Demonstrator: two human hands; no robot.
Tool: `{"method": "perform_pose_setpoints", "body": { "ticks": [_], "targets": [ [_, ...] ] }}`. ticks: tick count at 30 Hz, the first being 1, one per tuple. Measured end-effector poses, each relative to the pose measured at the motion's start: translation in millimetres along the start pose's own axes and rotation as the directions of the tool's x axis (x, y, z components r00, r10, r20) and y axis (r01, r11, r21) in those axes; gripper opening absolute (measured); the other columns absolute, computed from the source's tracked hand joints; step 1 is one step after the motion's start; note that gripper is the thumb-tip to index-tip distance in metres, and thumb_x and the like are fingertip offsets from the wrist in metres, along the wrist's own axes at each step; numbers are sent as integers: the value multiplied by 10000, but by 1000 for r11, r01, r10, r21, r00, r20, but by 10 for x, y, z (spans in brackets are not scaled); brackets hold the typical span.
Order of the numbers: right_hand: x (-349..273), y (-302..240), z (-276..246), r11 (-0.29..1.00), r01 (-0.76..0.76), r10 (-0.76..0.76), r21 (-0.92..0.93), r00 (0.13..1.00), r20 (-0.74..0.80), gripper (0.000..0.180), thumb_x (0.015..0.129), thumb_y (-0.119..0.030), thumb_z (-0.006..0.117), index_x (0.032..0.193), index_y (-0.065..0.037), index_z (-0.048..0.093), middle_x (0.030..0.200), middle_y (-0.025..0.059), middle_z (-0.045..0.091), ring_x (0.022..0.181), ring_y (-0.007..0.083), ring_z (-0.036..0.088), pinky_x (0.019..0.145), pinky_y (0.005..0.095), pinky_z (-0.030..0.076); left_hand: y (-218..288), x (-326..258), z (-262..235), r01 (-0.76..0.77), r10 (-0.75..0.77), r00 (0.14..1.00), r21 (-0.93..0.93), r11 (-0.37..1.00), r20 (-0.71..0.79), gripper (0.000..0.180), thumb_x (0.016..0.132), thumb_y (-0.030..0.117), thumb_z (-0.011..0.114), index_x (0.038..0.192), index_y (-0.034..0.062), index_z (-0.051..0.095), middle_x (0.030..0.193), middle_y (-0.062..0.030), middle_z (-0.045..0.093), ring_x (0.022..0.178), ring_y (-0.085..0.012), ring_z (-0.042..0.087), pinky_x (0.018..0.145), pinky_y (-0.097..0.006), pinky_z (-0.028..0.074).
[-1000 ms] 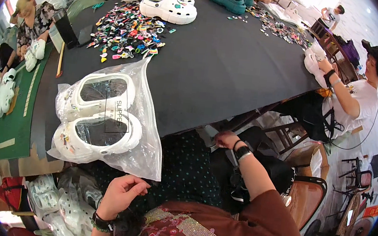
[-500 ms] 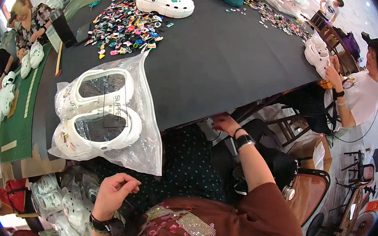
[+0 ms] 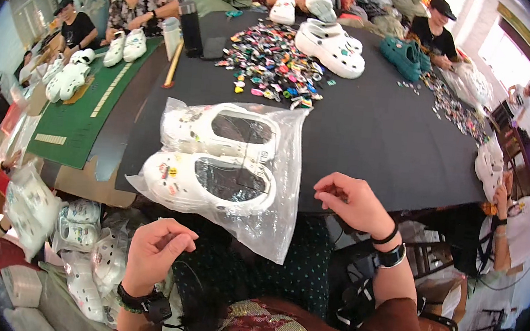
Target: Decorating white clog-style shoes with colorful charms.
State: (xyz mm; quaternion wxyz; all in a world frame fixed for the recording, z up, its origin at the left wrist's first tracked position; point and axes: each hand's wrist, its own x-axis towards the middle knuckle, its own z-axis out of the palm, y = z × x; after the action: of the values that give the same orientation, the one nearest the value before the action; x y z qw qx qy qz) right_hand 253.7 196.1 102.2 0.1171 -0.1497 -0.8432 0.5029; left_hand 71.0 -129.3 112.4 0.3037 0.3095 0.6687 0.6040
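White clogs (image 3: 160, 188) in clear bag (image 3: 282, 212), on black table (image 3: 397, 140).
Right hand (image 3: 356, 204) just beside bag, thumb and fingers apart; left hand (image 3: 156, 252) near bag's lower edge, curled, can't tell if closed. Colourful charms (image 3: 275, 68) piled beyond.

I see two white clogs (image 3: 212, 149) with colourful toe charms (image 3: 173, 171), openings up, in a crinkled clear bag (image 3: 285, 187) beyond the left hand (image 3: 156, 251), left of the right hand (image 3: 356, 203).
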Motion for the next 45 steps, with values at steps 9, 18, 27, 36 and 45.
{"method": "perform_pose_setpoints", "body": {
  "ticks": [9, 18, 27, 36, 45],
  "targets": [
    [498, -11, 268, 955, -27, 2, -295, 997, -82, 403, 906, -348, 688, 808, 42, 662, 643, 123, 642, 541, 174, 599, 542, 333, 482, -37, -40, -118, -112, 136, 938, 93, 989, -320, 109, 962, 61, 580, 1003, -17, 644, 796, -36, 661, 723, -79, 601, 685, -220, 482],
    [579, -238, 140, 413, 75, -152, 908, 988, -13, 187, 961, -101, 548, 1107, -6, 617, 1096, 123, 663, 963, 189, 643, 881, 315, 505, -141, 39, -159, -155, 193, 927, 140, 978, -322, 105, 927, 53, 636, 980, -31, 669, 835, -39, 673, 753, -84, 643, 702, -220, 503],
    [1052, -163, 393, 896, 393, -387, -207, 919, 67, 481, 901, -211, 674, 1307, 6, 536, 1273, 180, 598, 1158, 329, 590, 1033, 407, 448, -242, 145, -320, -236, 347, 835, 292, 927, -427, 84, 925, 44, 630, 966, -24, 658, 855, -46, 654, 769, -102, 607, 728, -237, 486],
    [1735, -476, 891, 727, 482, -377, -488, 875, 302, 605, 766, -408, 785, 1122, 29, 568, 1050, 228, 629, 958, 374, 612, 845, 430, 488, -303, 60, -383, -245, 531, 717, 549, 799, -453, 100, 871, 37, 676, 966, 8, 672, 955, -81, 657, 835, -171, 609, 758, -277, 487],
    [1493, -560, 887, 645, 520, -376, -559, 854, 360, 347, 767, -211, 751, 1030, -26, 620, 973, 211, 640, 934, 411, 611, 819, 454, 488, -388, -27, -542, -153, 513, 684, 585, 796, -519, 212, 904, 144, 674, 1101, 69, 649, 1138, -86, 624, 1074, -237, 575, 902, -347, 465]
  ]
}}
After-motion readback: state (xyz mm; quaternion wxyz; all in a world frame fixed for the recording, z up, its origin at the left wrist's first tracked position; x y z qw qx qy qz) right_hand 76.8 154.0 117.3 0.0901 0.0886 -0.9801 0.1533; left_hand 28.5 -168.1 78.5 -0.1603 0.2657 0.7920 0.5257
